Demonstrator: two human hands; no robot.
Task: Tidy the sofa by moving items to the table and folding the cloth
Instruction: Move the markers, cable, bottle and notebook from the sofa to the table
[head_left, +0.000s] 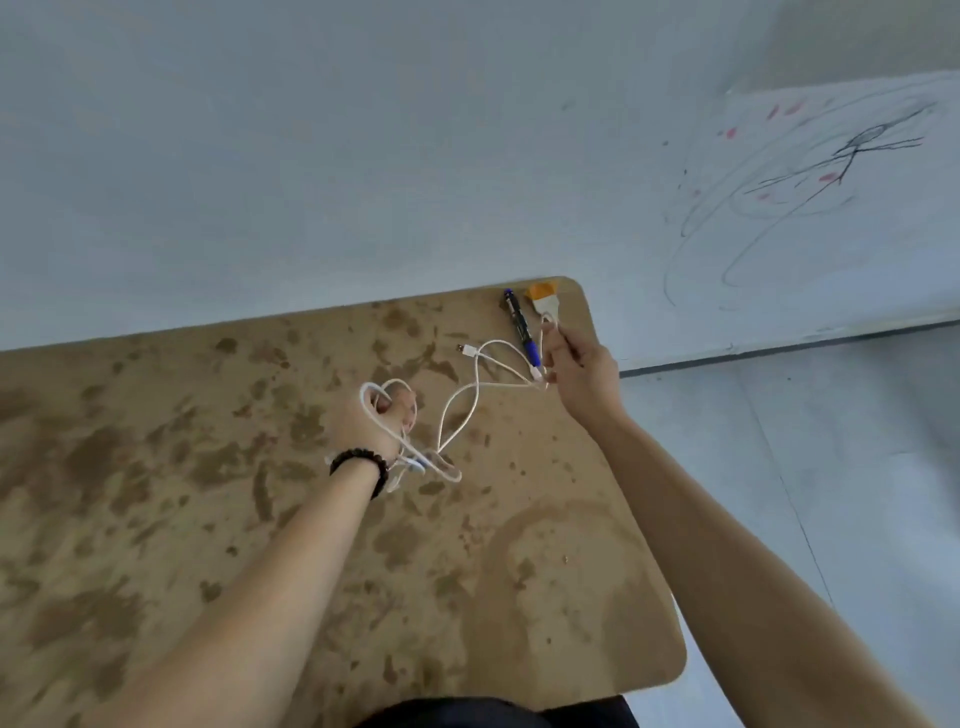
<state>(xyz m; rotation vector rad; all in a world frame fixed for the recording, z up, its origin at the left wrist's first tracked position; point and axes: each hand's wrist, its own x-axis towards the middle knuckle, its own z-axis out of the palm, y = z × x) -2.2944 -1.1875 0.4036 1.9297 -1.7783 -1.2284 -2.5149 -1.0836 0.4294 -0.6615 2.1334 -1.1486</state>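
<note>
Left hand (382, 415) and right hand (576, 369) both grip a white cable (467, 410) above the stained table (208, 467), beside a pen (522, 330) already delivered; the sofa and cloth lie out of view.

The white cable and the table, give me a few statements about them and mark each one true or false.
1. Both hands hold the white cable. True: left hand, right hand.
2. The blue pen lies near the table's far right corner. True.
3. The left wrist is bare. False: it wears a dark bead bracelet.
4. The tabletop is spotless. False: dark stains cover it.
5. The wall on the right is unmarked. False: it has scribbles.
</note>
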